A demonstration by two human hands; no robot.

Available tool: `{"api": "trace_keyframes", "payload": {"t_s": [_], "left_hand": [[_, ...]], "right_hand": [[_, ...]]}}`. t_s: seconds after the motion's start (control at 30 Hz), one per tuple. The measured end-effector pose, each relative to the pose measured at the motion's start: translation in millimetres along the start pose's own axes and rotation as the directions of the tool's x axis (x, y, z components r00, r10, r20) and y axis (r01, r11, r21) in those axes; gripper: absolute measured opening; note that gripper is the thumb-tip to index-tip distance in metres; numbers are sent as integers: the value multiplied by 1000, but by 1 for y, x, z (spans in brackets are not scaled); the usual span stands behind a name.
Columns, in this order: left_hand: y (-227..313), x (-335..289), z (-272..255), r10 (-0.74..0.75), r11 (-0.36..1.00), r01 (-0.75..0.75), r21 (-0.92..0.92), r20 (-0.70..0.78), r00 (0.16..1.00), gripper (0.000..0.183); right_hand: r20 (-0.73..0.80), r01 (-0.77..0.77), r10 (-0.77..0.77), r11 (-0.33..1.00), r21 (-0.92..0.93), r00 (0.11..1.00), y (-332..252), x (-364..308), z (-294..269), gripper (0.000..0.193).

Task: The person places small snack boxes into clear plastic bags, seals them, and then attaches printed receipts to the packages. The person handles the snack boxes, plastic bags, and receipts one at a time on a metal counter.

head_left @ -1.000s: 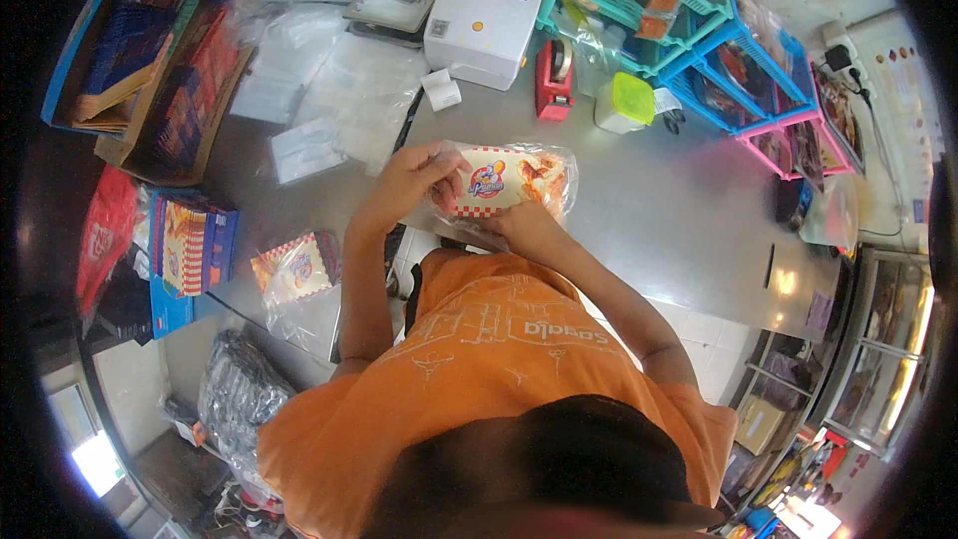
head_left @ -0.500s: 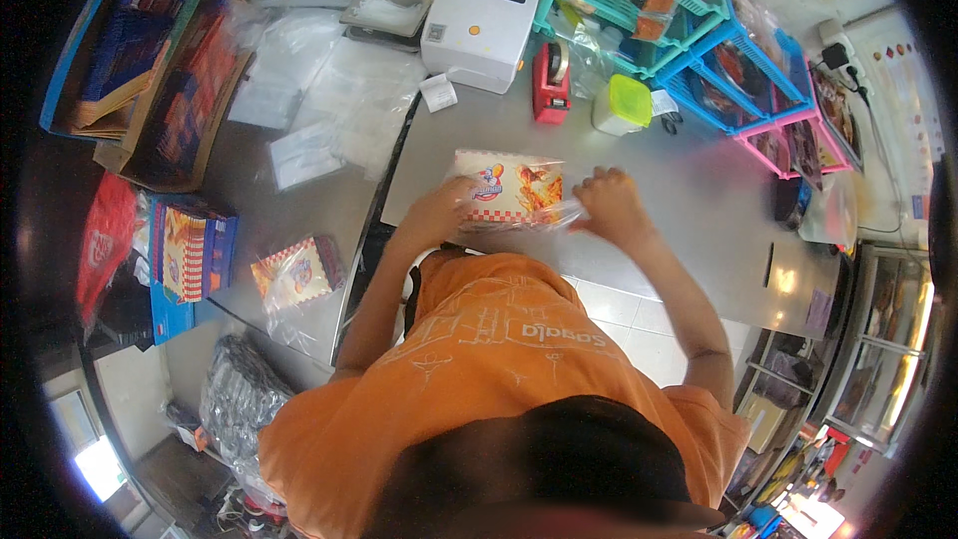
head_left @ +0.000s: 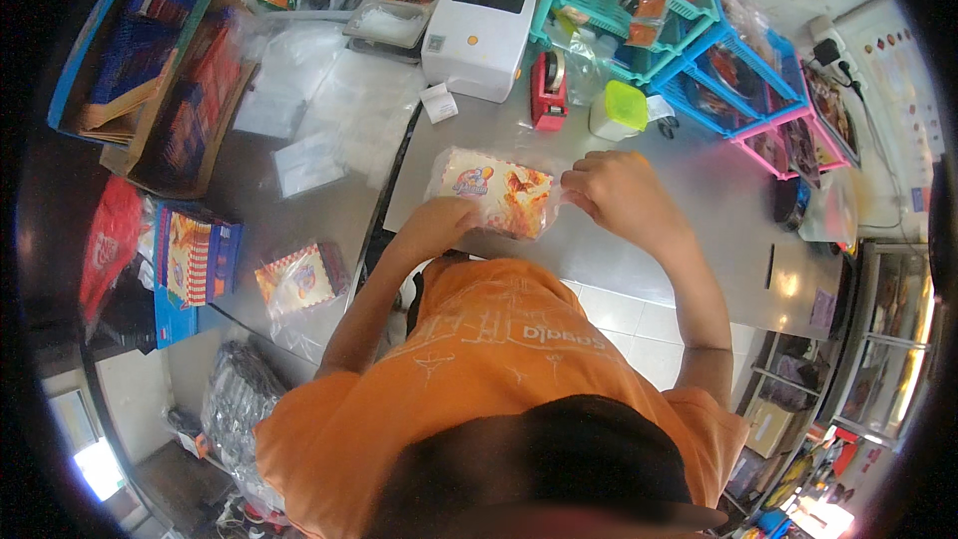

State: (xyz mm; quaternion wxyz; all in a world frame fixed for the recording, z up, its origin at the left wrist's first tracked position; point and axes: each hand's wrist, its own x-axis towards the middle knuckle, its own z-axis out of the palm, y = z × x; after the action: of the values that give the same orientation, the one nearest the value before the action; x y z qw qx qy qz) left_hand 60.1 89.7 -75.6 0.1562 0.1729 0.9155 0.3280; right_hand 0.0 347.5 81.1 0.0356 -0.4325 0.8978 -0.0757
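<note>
A printed food box (head_left: 507,190), cream with a red check edge and a picture of fried food, lies in a clear plastic bag above the steel counter in front of me. My left hand (head_left: 439,227) is closed on its near left corner. At the box's right end, my right hand (head_left: 621,195) pinches the edge of the clear bag (head_left: 561,202). A second bagged box (head_left: 297,277) lies on the counter to the left, untouched.
Ahead stand a white label printer (head_left: 477,37), a red tape dispenser (head_left: 549,90) and a tub with a green lid (head_left: 619,110). Stacked plastic baskets (head_left: 720,90) fill the back right. Clear bags (head_left: 349,105) and cartons of folded boxes (head_left: 140,70) are at left.
The bagged box has tilted and shifted slightly left. My right hand has come in closer to the box's right end and turned; my left hand has slid down to its near corner.
</note>
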Motion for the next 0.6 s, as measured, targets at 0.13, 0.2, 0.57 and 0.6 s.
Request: {"api": "trace_keyframes", "payload": {"t_s": [0.13, 0.2, 0.57, 0.6], "left_hand": [[-28, -16, 20, 115, 990, -116, 78, 14, 993, 16], [-30, -17, 22, 186, 953, -196, 232, 62, 981, 13], [-24, -36, 8, -21, 937, 111, 330, -265, 964, 10], [-24, -36, 12, -106, 936, 172, 307, -221, 969, 10]], "right_hand": [[-12, 50, -49, 989, 140, 999, -4, -6, 8, 12], [16, 62, -65, 989, 137, 998, -7, -5, 11, 12], [-18, 116, -115, 975, 188, 993, -14, -4, 17, 6], [1, 121, -124, 977, 177, 992, -15, -4, 19, 6]]}}
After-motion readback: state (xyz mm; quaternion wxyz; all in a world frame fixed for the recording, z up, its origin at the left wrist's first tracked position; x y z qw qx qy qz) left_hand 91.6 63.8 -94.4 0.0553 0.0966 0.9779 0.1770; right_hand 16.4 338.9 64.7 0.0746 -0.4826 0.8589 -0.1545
